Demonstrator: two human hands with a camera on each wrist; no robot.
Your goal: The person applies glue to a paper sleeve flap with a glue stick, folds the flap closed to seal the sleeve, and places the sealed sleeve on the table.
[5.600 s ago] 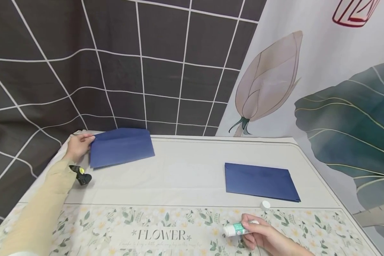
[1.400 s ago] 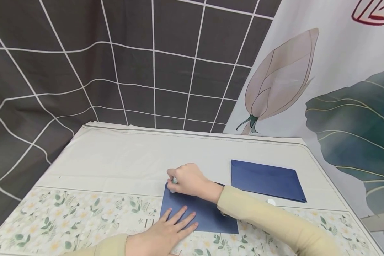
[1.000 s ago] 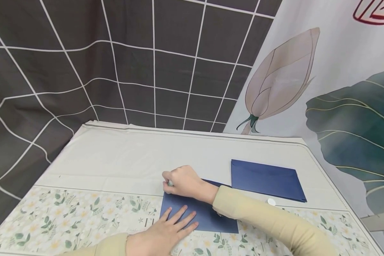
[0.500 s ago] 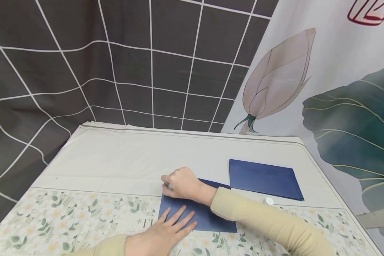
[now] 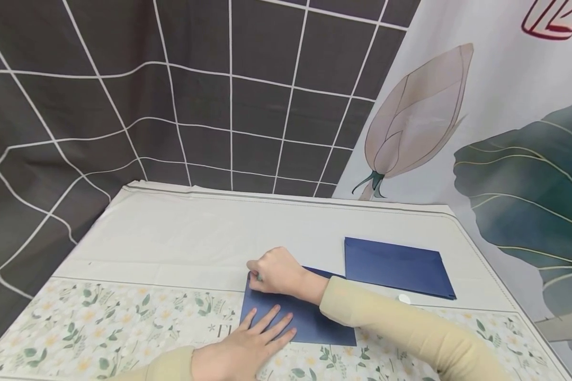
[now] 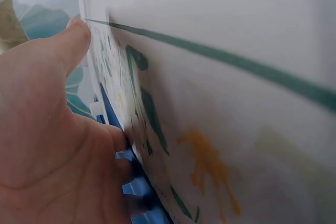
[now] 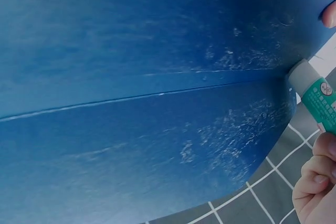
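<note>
A dark blue envelope [image 5: 324, 328] lies at the table's front middle. My left hand [image 5: 245, 346] presses flat on it, fingers spread; the left wrist view shows the palm side of that hand [image 6: 58, 124] by the tabletop. My right hand [image 5: 278, 272] grips a glue stick, mostly hidden by the fingers in the head view, over the envelope's upper left corner. In the right wrist view the white-and-green glue stick [image 7: 315, 93] touches the envelope near the flap fold. Whitish streaks mark the blue paper [image 7: 226, 140] on both sides of that fold.
Another dark blue envelope [image 5: 398, 267], possibly a stack, lies at the right. A small white round cap [image 5: 404, 299] sits just in front of it. The pale tablecloth [image 5: 171, 227] has a floral front band; a dark grid curtain [image 5: 252, 106] hangs behind.
The envelope, at the far left earlier, now lies front middle under my left hand. My right hand brought the glue stick over it and lately moved slightly left, then back right along its upper edge.
</note>
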